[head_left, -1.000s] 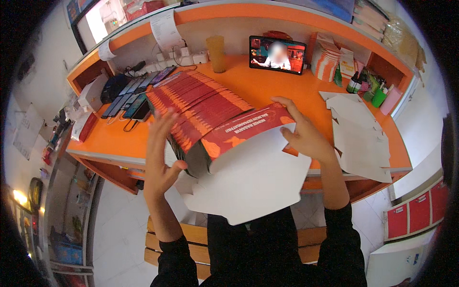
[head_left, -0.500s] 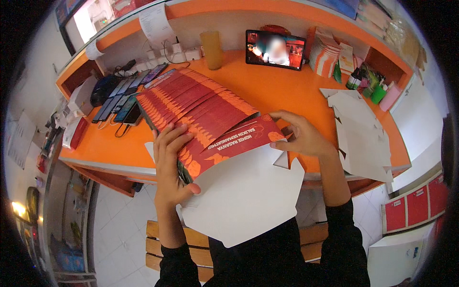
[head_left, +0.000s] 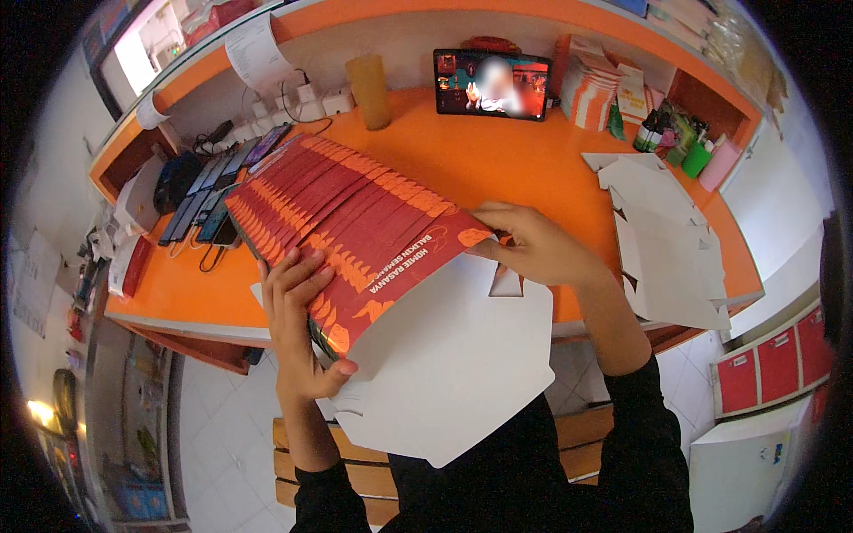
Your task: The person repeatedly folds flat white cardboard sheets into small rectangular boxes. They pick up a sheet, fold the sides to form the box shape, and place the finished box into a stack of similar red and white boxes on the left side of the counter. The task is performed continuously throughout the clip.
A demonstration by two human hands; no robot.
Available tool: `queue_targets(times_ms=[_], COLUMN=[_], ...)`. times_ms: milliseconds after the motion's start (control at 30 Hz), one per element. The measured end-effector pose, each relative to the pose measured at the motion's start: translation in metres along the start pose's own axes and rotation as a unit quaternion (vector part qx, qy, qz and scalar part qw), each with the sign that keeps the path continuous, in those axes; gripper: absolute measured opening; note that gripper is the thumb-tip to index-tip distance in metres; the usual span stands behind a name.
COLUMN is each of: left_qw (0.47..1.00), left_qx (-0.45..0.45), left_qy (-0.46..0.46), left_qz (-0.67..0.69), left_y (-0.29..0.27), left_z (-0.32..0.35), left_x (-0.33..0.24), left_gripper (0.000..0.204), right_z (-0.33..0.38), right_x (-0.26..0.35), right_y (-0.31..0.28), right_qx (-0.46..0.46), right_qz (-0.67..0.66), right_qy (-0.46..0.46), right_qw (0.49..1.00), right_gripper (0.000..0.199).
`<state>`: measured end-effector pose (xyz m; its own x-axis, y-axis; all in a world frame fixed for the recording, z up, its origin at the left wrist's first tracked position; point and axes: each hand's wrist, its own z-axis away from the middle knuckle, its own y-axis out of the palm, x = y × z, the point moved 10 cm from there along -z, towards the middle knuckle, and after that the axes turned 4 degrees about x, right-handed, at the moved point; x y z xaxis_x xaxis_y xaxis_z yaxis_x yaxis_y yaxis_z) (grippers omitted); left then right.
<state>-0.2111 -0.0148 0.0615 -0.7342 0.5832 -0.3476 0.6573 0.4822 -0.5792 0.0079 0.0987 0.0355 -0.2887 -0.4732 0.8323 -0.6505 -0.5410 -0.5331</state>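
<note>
A fanned stack of red printed cardboard blanks (head_left: 355, 209) with orange leaf patterns lies slanted across the near middle of the table. My left hand (head_left: 298, 311) grips its near left side, fingers over the red face and thumb at the lower edge. At the near right corner, my right hand (head_left: 529, 242) pinches the edge of the nearest red blank, its fingertips partly hidden. Below the red edge, a white die-cut cardboard piece (head_left: 453, 364) with a notch reaches out over my lap. Whether it joins the red blanks, I cannot tell.
More white die-cut cardboard (head_left: 662, 240) lies on the orange table (head_left: 524, 164) at right. Several phones (head_left: 209, 200) with cables lie at left. A yellow cup (head_left: 368, 93), a tablet (head_left: 491, 86) and paper stacks (head_left: 591, 89) stand at the back. Green and pink containers (head_left: 711, 163) stand far right.
The nearest red blank has swung in line with the fanned stack. My right hand has moved left with its corner, fingers drawn closer together. The whole view has shifted slightly.
</note>
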Motion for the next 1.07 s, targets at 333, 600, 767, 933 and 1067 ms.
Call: queue_targets(times_ms=[333,600,767,933,1067], left_qw=[1.000,1.000,1.000,1.000,1.000], left_qx=[-0.010,-0.018,-0.011,-0.003,0.008], left_qy=[-0.004,-0.016,-0.009,-0.009,-0.002], left_qz=[-0.015,-0.016,-0.013,-0.011,-0.027], left_y=[-0.001,-0.001,-0.003,-0.002,-0.003], left_z=[0.000,0.000,0.000,0.002,0.003], left_x=[-0.003,-0.005,-0.005,-0.003,-0.003], left_gripper=[0.093,0.091,0.091,0.090,0.091], right_z=[0.006,0.018,0.011,0.009,-0.003], right_x=[-0.018,-0.058,-0.066,-0.068,-0.066], right_y=[-0.004,0.014,0.026,0.017,0.013], right_qx=[-0.078,-0.052,-0.003,0.009,0.016], right_qz=[-0.073,-0.124,-0.190,-0.039,0.142], right_qy=[0.033,0.058,0.030,0.067,0.080], right_qw=[0.994,0.989,0.981,0.997,0.987], right_gripper=[0.050,0.050,0.058,0.063,0.076])
